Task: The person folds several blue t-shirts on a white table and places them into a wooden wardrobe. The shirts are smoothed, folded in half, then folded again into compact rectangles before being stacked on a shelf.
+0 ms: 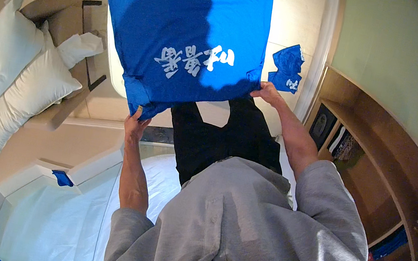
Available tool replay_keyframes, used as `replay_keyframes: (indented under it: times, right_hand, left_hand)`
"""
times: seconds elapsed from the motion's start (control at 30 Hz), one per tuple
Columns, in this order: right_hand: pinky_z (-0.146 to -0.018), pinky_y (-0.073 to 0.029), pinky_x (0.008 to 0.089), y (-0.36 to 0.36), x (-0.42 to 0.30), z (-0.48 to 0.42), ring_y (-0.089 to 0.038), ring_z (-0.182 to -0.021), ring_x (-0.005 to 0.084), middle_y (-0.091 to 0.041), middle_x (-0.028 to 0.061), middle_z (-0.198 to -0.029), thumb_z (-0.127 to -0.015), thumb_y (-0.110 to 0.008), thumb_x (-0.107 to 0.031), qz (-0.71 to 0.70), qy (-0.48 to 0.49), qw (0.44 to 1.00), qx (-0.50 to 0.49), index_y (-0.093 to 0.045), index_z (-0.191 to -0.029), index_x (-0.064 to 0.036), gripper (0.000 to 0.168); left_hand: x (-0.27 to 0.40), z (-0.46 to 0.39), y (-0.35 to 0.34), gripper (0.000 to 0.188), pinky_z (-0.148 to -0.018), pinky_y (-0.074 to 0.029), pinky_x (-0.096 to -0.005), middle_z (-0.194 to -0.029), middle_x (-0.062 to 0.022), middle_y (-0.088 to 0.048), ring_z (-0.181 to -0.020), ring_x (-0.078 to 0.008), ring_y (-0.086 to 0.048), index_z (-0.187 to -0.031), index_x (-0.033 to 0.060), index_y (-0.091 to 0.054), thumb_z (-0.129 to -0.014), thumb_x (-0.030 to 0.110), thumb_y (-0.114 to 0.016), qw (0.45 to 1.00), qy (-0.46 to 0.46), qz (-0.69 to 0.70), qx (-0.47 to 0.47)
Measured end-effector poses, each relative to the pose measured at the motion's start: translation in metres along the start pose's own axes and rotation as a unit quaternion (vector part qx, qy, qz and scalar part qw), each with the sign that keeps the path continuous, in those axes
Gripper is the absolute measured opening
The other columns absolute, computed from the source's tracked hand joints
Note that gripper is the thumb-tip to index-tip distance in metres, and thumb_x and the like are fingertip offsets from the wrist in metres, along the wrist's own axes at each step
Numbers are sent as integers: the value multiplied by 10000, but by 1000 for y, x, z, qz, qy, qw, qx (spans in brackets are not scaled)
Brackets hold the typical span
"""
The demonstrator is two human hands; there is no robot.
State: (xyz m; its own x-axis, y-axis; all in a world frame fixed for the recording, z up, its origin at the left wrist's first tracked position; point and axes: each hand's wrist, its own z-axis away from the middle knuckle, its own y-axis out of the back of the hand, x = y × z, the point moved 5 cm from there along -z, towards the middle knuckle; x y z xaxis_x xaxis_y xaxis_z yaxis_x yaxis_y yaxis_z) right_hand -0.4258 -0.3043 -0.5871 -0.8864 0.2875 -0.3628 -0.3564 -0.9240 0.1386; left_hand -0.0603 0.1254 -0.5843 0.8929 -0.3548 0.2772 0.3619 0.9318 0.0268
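A large blue cloth [170, 19] with white printed characters is spread out in front of me over a white, round-cornered surface [116, 72]. It looks like a garment, but its full shape cannot be told. At its lower left corner my left hand [136, 126] grips a bunched part of the fabric. My right hand [268, 93] pinches the lower right corner. The cloth's top edge runs to the rim of the picture. Right of it a small crumpled blue cloth [287, 69] with white print lies on the pale floor.
White pillows [30, 99] are piled on a brown seat [58, 7] at the left. Wooden shelves [373, 176] holding folded things stand at the right. A bed-like surface with a pale sheet [54, 225] lies at lower left, a small blue cloth [62, 178] on its edge.
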Motion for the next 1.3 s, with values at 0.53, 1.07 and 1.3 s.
replay_keyframes:
  times: [0.53,1.07,1.3]
  right_hand:
    - [-945,-529,400,-16,-3,50,-657,-1011,214,-663,96,-1132,-880,-669,-73,-289,-9,956,-51,-575,-1254,-39,387]
    - [-633,-582,349,94,-61,34,-674,-751,200,-640,140,-1041,-821,-647,62,-351,-36,932,85,-303,-1492,-5,757]
    - [-810,-576,393,97,-100,31,-656,-1016,290,-609,190,-1247,-899,-703,-175,-255,75,919,290,-489,-1399,-11,568]
  left_hand:
    - [22,17,-3,296,-773,-608,-433,-1009,-95,-715,-842,-224,-701,-1181,29,-612,-906,117,-675,993,-9,109,-50]
    - [100,7,5,53,-553,-599,-262,-696,-36,-593,-542,-106,-543,-909,22,-661,-945,37,-625,970,44,210,117]
    - [117,-21,-13,80,-665,-643,-322,-837,-126,-584,-592,-157,-545,-989,-63,-611,-957,7,-587,961,46,259,88]
